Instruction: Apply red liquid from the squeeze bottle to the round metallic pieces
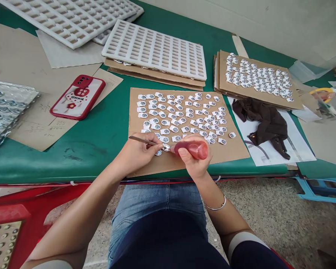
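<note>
A brown cardboard sheet (226, 149) lies at the table's front edge, bearing rows of small round silver pieces on white tabs. Over its front part, my left hand (138, 153) grips slim metal tweezers (141, 140), their tip beside a round silver piece (166, 147). Wrapped round a red translucent bottle (196, 149) is my right hand (197, 164); the bottle is tilted and its narrow end points at the same piece. Another round piece (158, 152) sits just below the tweezers. Whether the bottle's tip touches the piece is too small to tell.
Behind the sheet, a white grid tray (156, 48) rests on stacked cardboard. A red-cased phone (77, 97) lies left, near a clear tray of silver pieces (2, 108). To the right are another loaded cardboard stack (260, 80), a dark cloth (264, 121) and yellow-handled scissors (323, 91).
</note>
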### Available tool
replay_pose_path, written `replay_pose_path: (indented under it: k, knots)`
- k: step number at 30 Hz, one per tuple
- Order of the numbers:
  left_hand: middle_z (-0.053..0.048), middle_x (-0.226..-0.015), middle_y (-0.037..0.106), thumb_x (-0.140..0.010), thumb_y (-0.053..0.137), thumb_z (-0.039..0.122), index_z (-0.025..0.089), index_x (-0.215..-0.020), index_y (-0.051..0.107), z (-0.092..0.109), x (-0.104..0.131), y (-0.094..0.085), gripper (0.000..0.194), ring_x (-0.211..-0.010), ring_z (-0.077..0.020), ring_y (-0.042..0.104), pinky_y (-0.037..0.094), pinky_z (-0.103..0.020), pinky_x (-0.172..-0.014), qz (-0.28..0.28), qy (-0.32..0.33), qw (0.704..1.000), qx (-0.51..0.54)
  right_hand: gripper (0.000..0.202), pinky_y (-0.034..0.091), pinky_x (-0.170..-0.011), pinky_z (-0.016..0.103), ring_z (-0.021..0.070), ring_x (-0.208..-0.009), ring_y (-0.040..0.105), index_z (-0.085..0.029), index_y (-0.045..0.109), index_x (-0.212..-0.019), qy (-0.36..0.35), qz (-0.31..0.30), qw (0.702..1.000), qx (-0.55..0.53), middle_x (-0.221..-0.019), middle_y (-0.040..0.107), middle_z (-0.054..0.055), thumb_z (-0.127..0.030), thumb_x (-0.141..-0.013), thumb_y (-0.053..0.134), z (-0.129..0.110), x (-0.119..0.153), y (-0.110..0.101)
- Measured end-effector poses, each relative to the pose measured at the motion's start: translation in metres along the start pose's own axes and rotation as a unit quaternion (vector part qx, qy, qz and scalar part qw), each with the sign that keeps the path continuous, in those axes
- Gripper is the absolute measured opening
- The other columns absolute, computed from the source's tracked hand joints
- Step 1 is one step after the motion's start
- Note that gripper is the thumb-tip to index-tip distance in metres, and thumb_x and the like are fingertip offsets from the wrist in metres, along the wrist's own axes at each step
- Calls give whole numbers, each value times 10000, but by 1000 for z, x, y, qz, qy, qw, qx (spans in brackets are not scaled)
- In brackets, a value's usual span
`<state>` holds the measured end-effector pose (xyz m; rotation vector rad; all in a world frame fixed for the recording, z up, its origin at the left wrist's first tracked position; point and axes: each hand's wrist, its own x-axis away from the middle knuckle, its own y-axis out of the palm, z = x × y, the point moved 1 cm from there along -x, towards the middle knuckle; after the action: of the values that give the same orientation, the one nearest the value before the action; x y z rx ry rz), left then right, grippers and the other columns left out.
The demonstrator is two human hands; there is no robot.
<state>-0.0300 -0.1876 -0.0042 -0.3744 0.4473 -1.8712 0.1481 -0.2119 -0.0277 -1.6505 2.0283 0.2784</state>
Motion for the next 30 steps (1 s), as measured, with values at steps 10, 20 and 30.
replay_pose_path:
  k: [10,20,30]
  knots:
    - [-4,-748,689,-746,644,290,217,-748,658,7,13,-21,74,-707,-170,633,496,-280,-631,236,19,971,42,230,399,-395,229,87,-506,570,-240,497,-931,121,104,959,-234,-751,506,-20,-427,-797,507,-14,-49,-25]
    - [-20,-857,696,-791,605,303,221,-871,658,-19,26,-7,126,-816,-181,643,502,-295,-721,258,27,965,-48,188,457,-404,233,108,-552,603,-241,501,-831,46,-17,992,-117,-727,544,-17,-402,-765,572,-11,-46,0]
    - [-5,-807,681,-749,660,283,216,-814,650,-29,37,-7,94,-753,-164,644,527,-300,-687,430,-7,891,146,215,536,-644,394,170,-695,597,-227,526,-867,-27,-33,998,36,-797,562,20,-343,-718,627,4,-10,8]
